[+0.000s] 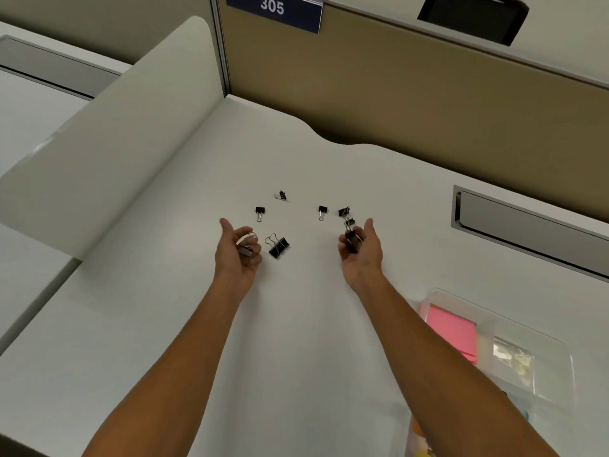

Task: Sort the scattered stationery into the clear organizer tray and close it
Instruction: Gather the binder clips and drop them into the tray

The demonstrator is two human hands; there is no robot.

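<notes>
Head view: both palms face up over the white surface (296,324). The left hand (238,250) curls round a small clip. The right hand (361,250) curls round black clips. More clips (278,246) lie between them. The clear tray (540,364) sits near the right arm.

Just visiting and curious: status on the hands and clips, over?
Left hand and right hand each grip binder clips. Large clip and smaller ones loose on desk. Organizer tray open, right. Nothing blocking.
</notes>
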